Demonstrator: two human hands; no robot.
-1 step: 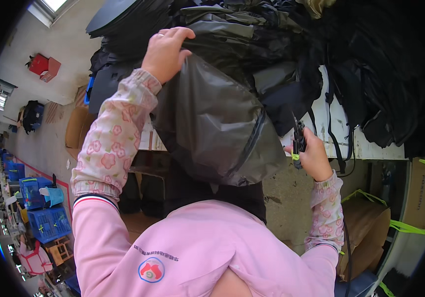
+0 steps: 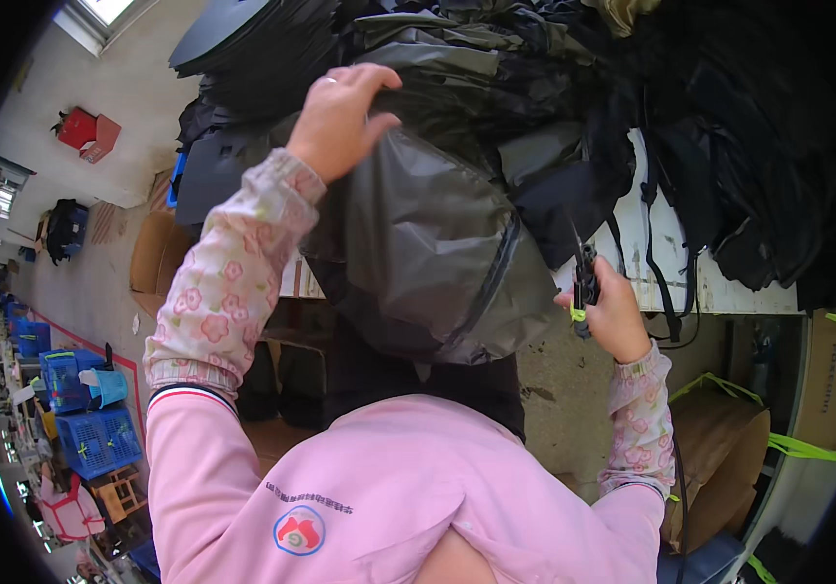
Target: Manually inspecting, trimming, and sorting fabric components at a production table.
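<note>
A dark grey, shiny coated fabric bag piece (image 2: 428, 229) hangs over the table's near edge in front of me, with a dark zip-like strip running slantwise down its right side. Over its upper left corner is my left hand (image 2: 340, 117), thumb and fingers spread, gripping nothing I can see. To the right of the fabric, my right hand (image 2: 617, 311) is closed around a slim black hand tool (image 2: 585, 277) with a thin pointed tip and a yellow-green band. The tool's exact kind is unclear.
Black and grey fabric pieces (image 2: 457, 58) are heaped across the white table (image 2: 666, 253). Black straps (image 2: 654, 263) dangle at its right. Cardboard boxes (image 2: 720, 448) stand below right. A black cord (image 2: 683, 487) hangs by my right arm. Blue crates (image 2: 97, 443) are far left.
My left hand has shifted slightly right over the fabric, and its thumb has moved away from the fabric's corner. The right hand with the tool is nearly still.
</note>
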